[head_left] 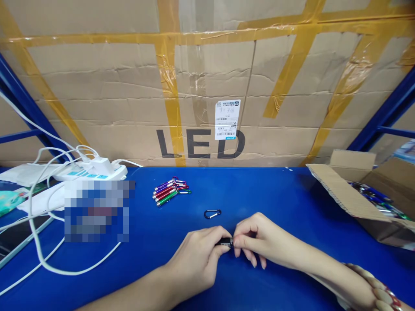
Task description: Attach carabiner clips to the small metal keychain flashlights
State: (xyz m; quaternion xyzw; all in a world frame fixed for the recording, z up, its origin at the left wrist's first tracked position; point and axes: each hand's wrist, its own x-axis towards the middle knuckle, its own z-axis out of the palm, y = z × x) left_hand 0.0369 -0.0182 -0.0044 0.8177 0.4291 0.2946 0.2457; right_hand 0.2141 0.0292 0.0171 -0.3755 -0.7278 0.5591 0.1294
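Note:
My left hand (202,255) grips a short black mini flashlight (226,242) between thumb and fingers; most of its barrel is hidden. At the flashlight's right end, the thumb and forefinger of my right hand (251,239) are pinched together, and the tiny part between them cannot be made out. Just beyond both hands lies a loose black carabiner clip (212,214) with a silver gate. Several mini flashlights (167,191) in purple, red and green, with matching clips, lie side by side farther back on the left.
An open cardboard box (382,216) of mini flashlights stands at the right on the blue table (275,194). A white power strip (110,172) and looping white cables (35,242) occupy the left. Behind rises a large taped carton (129,95) marked LED. One patch at left is pixelated.

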